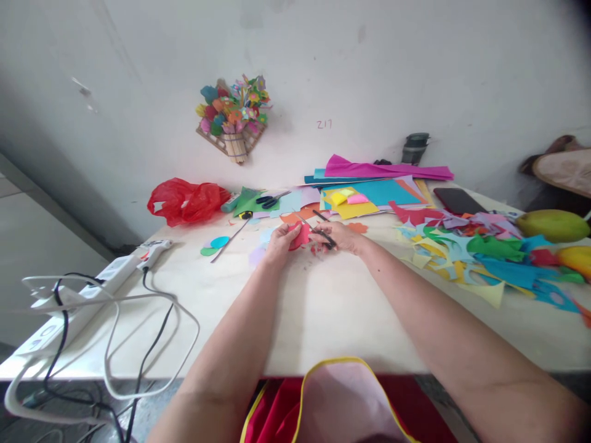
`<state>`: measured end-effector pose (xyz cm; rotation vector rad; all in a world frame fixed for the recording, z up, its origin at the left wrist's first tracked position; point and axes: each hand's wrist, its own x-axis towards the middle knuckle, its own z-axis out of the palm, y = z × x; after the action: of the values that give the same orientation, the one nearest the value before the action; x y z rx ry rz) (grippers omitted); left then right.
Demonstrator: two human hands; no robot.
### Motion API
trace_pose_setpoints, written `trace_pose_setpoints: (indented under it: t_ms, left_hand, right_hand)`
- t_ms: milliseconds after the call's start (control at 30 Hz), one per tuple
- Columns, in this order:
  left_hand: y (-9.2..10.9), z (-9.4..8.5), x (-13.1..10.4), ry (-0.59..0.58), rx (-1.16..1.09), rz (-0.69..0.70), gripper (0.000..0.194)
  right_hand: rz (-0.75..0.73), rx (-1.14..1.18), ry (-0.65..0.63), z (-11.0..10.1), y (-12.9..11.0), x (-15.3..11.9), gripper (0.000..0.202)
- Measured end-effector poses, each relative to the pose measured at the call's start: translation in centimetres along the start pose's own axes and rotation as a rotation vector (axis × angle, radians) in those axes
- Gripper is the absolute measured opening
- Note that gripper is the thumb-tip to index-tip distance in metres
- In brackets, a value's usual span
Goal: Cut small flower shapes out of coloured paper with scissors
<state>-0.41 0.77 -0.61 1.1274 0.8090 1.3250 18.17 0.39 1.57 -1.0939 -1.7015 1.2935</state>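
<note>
Over the middle of the white table, my left hand (pixel 279 243) pinches a small piece of red paper (pixel 300 236). My right hand (pixel 340 236) grips dark-handled scissors (pixel 327 239), fingers closed round the handles. The scissor blades point up and left, right beside the red paper; whether they touch it I cannot tell. Small red scraps (pixel 317 249) lie beneath my right hand. Just past the hands are an orange paper sheet (pixel 295 216) and a dark pen-like stick (pixel 319 215). An orange paper flower shape (pixel 357 227) lies right of my right hand.
Left stand a power strip (pixel 113 271) with tangled cables and a red plastic bag (pixel 184 200). Black-handled scissors (pixel 268 201) lie on coloured paper at the back. Right are heaped paper scraps (pixel 496 249), a phone (pixel 458 200) and a yellow-green fruit (pixel 551 225). Paper flowers (pixel 233 107) hang on the wall.
</note>
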Motion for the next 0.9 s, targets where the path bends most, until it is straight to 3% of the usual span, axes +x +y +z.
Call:
trace_pose_setpoints:
  t_ms: [200,900]
  left_hand:
    - [-0.28,-0.35,0.20,0.022,0.039,0.015,0.044]
    - [0.05,-0.18,0.02,0.111,-0.091,0.017,0.034]
  right_hand:
    - [0.025,0.003,-0.062,-0.14,0.36,0.21,0.019]
    - [0.048,0.019,-0.033,0.43,-0.04,0.06,0.017]
